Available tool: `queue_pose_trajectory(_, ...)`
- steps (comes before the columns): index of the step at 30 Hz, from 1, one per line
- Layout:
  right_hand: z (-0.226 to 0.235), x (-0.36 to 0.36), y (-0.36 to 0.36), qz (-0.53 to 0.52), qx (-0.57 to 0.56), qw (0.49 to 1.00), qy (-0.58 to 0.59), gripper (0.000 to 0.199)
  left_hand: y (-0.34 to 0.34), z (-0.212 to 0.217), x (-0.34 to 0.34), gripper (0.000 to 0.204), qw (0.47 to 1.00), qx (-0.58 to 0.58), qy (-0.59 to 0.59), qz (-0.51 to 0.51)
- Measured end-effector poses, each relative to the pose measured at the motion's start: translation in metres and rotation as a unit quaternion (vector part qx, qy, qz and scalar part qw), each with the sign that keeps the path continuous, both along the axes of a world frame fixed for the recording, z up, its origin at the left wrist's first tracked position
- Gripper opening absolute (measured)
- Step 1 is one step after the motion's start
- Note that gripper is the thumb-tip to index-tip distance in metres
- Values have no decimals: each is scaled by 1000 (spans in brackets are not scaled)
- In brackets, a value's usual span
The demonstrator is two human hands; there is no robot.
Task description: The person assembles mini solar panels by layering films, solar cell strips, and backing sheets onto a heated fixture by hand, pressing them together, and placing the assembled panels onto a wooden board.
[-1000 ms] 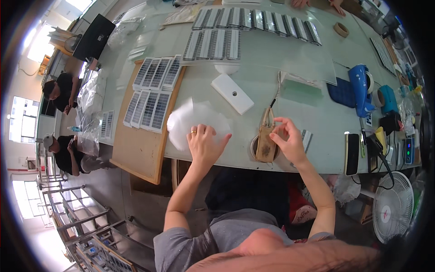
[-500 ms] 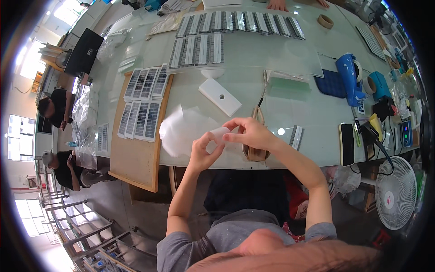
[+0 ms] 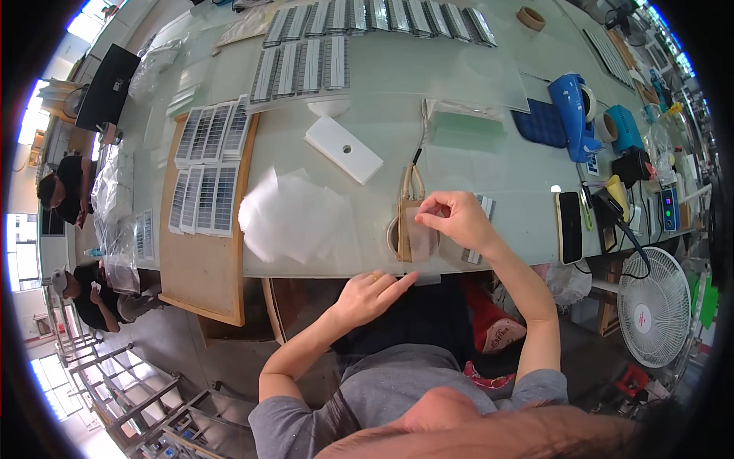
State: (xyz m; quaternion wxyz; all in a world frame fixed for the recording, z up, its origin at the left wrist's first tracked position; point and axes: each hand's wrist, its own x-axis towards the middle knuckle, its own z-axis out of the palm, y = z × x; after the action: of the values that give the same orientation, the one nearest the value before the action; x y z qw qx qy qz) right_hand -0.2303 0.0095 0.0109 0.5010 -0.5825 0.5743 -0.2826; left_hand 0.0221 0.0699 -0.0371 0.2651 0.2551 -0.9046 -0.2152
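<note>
My right hand (image 3: 461, 222) pinches a thin, see-through film (image 3: 423, 241) between thumb and fingertips, just above the table near its front edge. Behind the film stands a tan holder-like object (image 3: 404, 229) with looped handles, beside a round ring partly hidden by it. My left hand (image 3: 371, 298) is at the front edge, palm down. Its index finger stretches right toward a clear strip, the other fingers are bent, and I see nothing held in it. To the left lies a loose pile of translucent white sheets (image 3: 294, 218). A white block with a hole (image 3: 359, 159) sits farther back.
A wooden board (image 3: 200, 279) carries panels with dark grids on the left. More gridded strips (image 3: 313, 76) line the back. To the right are a blue tape dispenser (image 3: 571, 115), a phone (image 3: 569, 227) and a white fan (image 3: 652, 306). Two people are at far left.
My hands have parted. The left moved down to the table edge, while the right shifted with the film toward the tan object. The whole view has slid slightly left.
</note>
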Motion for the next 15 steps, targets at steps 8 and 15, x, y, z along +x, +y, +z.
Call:
queue_pose_trajectory(8, -19, -2, 6, -90, -59, 994, -24, 17, -4, -17, -20, 35, 980, -176, 92, 25)
queue_pose_trajectory(15, -27, 3, -12, -72, -266, 949, 153, 18, -8, -8, -23, 21, 980, 12, 153, 127)
